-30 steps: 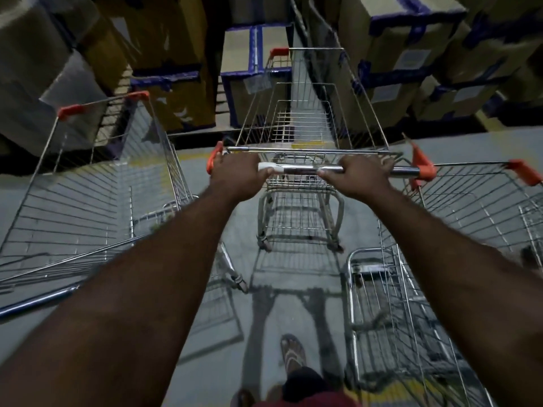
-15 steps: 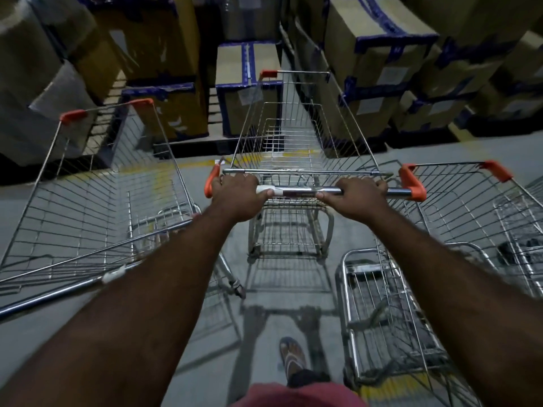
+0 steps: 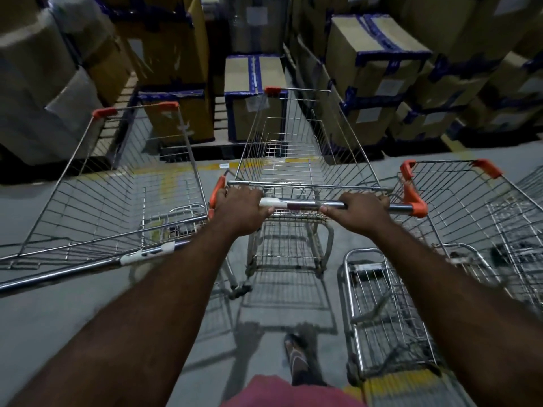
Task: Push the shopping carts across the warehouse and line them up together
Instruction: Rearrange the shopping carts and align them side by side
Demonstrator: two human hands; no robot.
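Middle cart (image 3: 305, 204) stands between left cart (image 3: 117, 201) and right cart (image 3: 458, 207), boxes (image 3: 376, 71) ahead.

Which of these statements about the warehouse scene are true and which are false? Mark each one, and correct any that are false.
1. The left hand and right hand both grip the handle bar of the middle shopping cart. True.
2. The plastic corner guards on the carts are green. False: they are orange.
3. Another cart stands on each side of it, a left cart and a right cart. True.
4. The cardboard boxes stacked ahead are bound with red tape. False: the tape is blue.
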